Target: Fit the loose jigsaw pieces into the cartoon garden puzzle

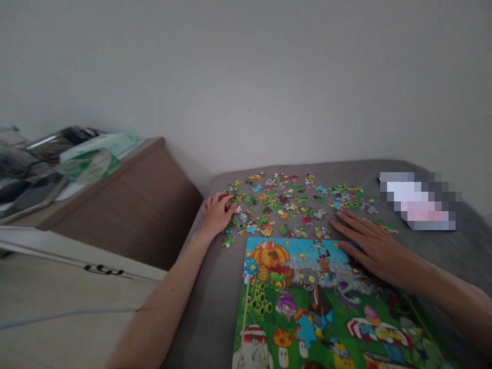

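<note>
Left hand [217,210]: arm stretched forward, fingers curled down onto the left edge of the loose puzzle pieces [292,202]; can't tell if it grips one. Right hand [369,246]: flat, palm down, fingers apart, resting on the puzzle board [307,302] top-right corner, just below the pieces.

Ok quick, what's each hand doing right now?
Left hand: fingers curled on the loose puzzle pieces; a grip cannot be told.
Right hand: open, flat on the puzzle board.
</note>
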`<act>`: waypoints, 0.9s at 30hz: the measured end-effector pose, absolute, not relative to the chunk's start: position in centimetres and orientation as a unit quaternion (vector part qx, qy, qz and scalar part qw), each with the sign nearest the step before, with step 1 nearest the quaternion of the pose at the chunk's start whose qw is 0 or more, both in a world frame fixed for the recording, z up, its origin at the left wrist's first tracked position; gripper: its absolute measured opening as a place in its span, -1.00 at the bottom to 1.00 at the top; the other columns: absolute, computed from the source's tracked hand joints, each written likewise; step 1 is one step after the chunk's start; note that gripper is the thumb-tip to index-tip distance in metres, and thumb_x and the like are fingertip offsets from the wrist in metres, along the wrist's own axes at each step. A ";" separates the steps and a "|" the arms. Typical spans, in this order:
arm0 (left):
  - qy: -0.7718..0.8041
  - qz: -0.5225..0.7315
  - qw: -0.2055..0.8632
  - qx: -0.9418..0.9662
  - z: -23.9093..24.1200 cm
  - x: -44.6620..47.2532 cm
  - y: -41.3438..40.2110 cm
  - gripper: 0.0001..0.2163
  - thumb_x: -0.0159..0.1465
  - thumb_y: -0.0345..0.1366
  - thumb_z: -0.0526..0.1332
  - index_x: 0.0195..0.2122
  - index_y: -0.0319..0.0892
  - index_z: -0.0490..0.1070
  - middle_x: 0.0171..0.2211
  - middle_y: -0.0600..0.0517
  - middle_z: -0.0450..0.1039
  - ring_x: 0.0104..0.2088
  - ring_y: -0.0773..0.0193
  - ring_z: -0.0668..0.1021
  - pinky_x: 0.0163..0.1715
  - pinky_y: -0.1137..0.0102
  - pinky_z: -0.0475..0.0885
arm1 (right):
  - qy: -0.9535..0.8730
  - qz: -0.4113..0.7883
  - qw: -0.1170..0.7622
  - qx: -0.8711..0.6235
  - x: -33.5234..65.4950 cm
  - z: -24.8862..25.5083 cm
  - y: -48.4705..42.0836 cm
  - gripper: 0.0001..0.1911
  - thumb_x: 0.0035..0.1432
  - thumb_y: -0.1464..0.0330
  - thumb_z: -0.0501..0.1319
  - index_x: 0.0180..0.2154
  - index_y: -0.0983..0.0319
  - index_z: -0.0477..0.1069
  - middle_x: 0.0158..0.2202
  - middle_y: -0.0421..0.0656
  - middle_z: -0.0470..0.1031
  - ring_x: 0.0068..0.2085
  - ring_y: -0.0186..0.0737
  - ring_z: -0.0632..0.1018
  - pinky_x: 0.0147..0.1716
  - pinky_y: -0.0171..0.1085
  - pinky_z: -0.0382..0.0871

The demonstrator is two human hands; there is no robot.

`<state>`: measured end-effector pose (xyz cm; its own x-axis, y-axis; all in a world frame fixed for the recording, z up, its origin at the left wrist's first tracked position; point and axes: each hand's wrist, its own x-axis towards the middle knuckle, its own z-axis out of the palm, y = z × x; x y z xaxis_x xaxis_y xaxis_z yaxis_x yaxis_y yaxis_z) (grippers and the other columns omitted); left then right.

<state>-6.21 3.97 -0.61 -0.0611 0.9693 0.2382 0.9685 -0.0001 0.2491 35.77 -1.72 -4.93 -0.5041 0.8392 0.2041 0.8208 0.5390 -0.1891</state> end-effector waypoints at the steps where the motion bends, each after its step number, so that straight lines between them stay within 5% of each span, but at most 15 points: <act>1: 0.705 0.174 0.005 0.687 -0.6 -6.2 4.0 -0.70 0.37 -0.10 0.13 0.07 0.06 0.49 0.19 -0.01 0.33 0.21 -0.03 0.29 0.19 0.02 0.16 | -0.867 0.033 0.137 -0.478 35.8 -5.0 -1.7 -0.37 0.39 0.05 -0.16 0.28 0.19 0.29 0.38 -0.05 0.13 0.37 0.13 0.16 0.25 0.23 0.17; 11: 0.712 0.204 -0.010 0.672 -0.8 -6.8 5.0 -0.70 0.42 -0.14 0.01 0.03 0.07 0.48 0.14 0.00 0.37 0.17 0.02 0.33 0.14 0.05 0.23 | -0.868 0.026 0.153 -0.473 36.0 -5.6 -1.7 -0.40 0.39 0.05 -0.13 0.29 0.14 0.27 0.38 -0.07 0.13 0.36 0.11 0.17 0.25 0.21 0.18; 17: 0.721 0.217 -0.025 0.658 -0.9 -6.9 8.1 -0.62 0.31 -0.11 0.18 0.13 -0.04 0.42 0.18 -0.10 0.34 0.19 -0.13 0.31 0.11 -0.03 0.23 | -0.867 0.026 0.138 -0.479 35.7 -5.0 -1.8 -0.40 0.40 0.05 -0.15 0.29 0.16 0.28 0.37 -0.03 0.15 0.36 0.10 0.17 0.25 0.21 0.18; 27: 0.693 0.252 -0.039 0.675 -1.1 -7.7 8.1 -0.65 0.32 -0.08 0.20 0.07 -0.06 0.48 0.04 -0.05 0.48 0.10 0.04 0.44 0.12 0.16 0.30 | -0.869 0.033 0.141 -0.474 35.8 -5.1 -1.7 -0.39 0.40 0.04 -0.14 0.29 0.16 0.28 0.38 -0.05 0.14 0.38 0.12 0.14 0.25 0.23 0.16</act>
<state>-7.69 8.14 -1.12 -0.0862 0.9150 0.3942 0.9545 -0.0375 0.2958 35.80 -1.72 -5.11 -0.5118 0.8324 0.2125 0.8136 0.5491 -0.1913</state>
